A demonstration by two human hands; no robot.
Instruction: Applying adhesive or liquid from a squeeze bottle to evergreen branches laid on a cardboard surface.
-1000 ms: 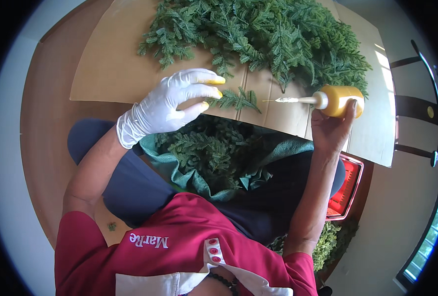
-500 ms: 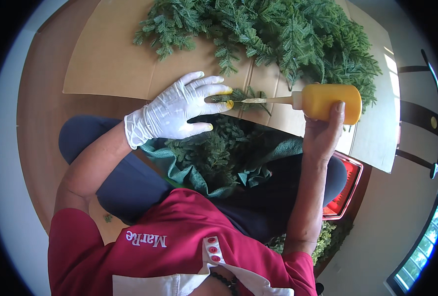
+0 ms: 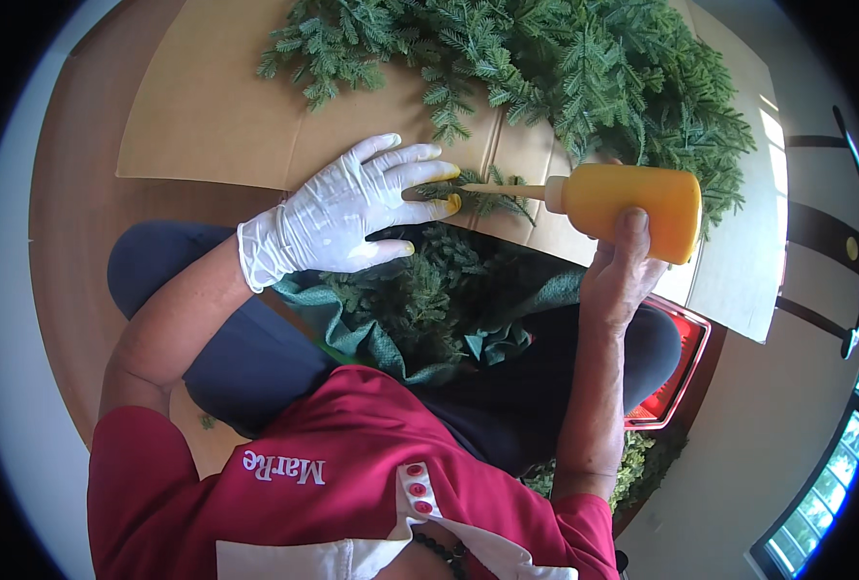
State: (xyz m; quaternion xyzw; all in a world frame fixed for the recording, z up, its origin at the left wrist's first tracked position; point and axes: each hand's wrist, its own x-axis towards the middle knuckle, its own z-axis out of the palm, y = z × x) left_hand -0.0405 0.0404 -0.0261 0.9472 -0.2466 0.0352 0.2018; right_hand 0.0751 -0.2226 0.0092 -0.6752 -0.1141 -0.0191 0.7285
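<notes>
My left hand [image 3: 337, 215], in a white glove with yellow stains on two fingertips, lies with its fingers spread at the cardboard's near edge. Its stained fingertips touch the left end of a small green fir sprig [image 3: 516, 201] lying on the cardboard [image 3: 226, 121]. My bare right hand [image 3: 626, 269] is closed around a yellow squeeze bottle [image 3: 627, 201] tipped on its side. The bottle's long, thin nozzle [image 3: 516, 191] points left over the sprig, its tip close to the gloved fingers.
A large heap of green fir branches [image 3: 584, 72] covers the far part of the cardboard. More branches [image 3: 415, 300] sit in a green woven sack [image 3: 337, 324] between my legs. A red plastic basket [image 3: 676, 372] stands by my right knee, with paler foliage [image 3: 634, 474] nearer me.
The squeeze bottle has shifted a little left in my right hand's grip, and its nozzle tip is closer to the gloved fingertips. My left hand has hardly moved.
</notes>
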